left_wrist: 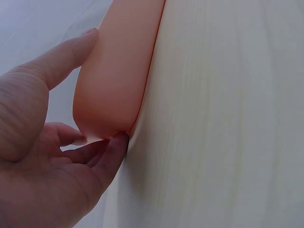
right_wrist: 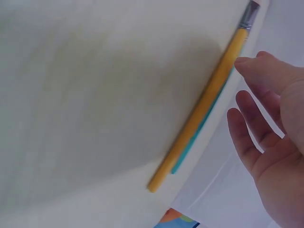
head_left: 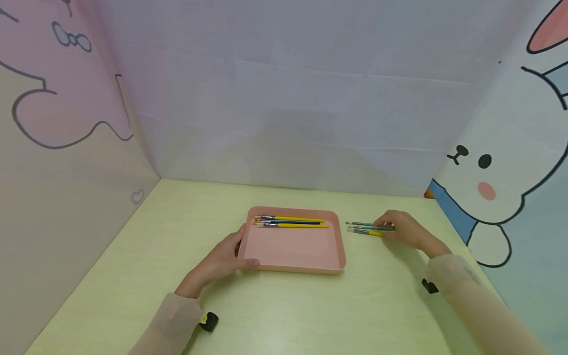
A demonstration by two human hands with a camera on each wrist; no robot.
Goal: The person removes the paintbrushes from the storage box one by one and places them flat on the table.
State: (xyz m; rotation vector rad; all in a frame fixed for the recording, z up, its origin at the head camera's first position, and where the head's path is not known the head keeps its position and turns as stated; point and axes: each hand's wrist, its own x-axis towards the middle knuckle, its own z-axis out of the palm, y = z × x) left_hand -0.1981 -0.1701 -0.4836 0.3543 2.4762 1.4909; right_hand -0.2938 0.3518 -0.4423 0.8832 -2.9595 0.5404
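Loose paintbrushes (head_left: 368, 231) lie on the surface (head_left: 310, 308) just right of the pink tray (head_left: 293, 254), long axis roughly left-right, bristles trayward. Your right hand (head_left: 406, 231) is nearer, at the handles, fingers loosely bent; cannot tell if pinching. Your left hand (head_left: 222, 257) grips the tray.

Free room on tabletop (head_left: 310, 310) in front of tray (head_left: 293, 254); rim (head_left: 301, 270) blocks low sideways reach to brushes (head_left: 293, 226) inside.

The rectangular tray (head_left: 290, 251) was of pink colour; the slim paintbrushes (head_left: 301, 226) in it were yellow and dark blue; the wood-grained worktop (head_left: 284, 315) was pale yellow-green.
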